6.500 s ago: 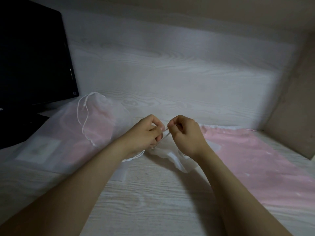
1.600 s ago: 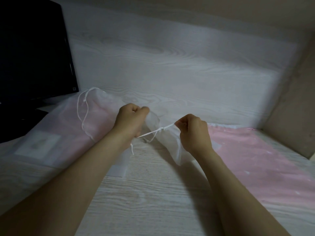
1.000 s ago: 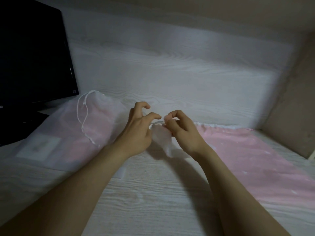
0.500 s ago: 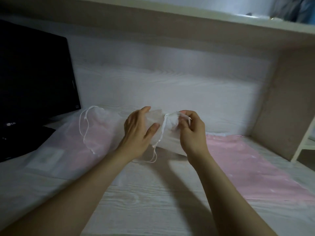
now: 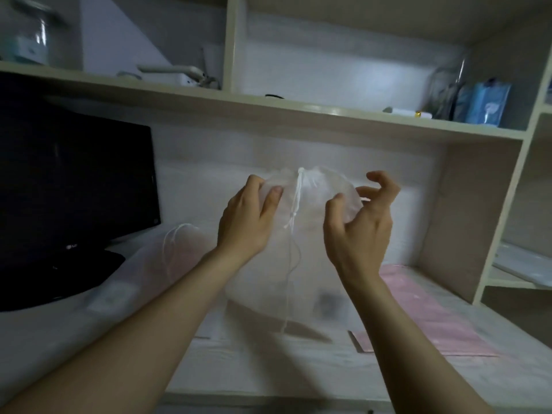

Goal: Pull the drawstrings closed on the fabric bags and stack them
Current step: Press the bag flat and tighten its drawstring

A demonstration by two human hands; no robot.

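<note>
Step in hand: cinch looks done on this one, and I read it as the check before stacking.

- Sheer white bag (image 5: pixel 313 189) is held up in the air over the desk (image 5: pixel 268 369), in front of the back panel and between both hands.
- Left hand (image 5: pixel 248 222) grips the upper left of the bag, thumb on the front face and fingers wrapped behind.
- Right hand (image 5: pixel 358 231) pinches the upper right edge between thumb and forefinger. The other fingers are curled and hold nothing.
- The mouth is gathered to a tight pucker at the top. The drawstring (image 5: pixel 294 210) comes out of it and hangs down the front face, with a knot part way down.

Orientation: mouth up, body hanging down, long axis close to vertical, broad face towards me. I cannot tell whether the lower hem touches the desk.

Next move, my judgement: lay the bag flat on the sheer bag (image 5: pixel 185 249) lying at left beside the monitor (image 5: pixel 74 189). That means tipping the long axis to horizontal, keeping the pucker from loosening and minding the loose cord. The pink bag (image 5: pixel 424 312) at right lies flat and looks yet to be done.
</note>
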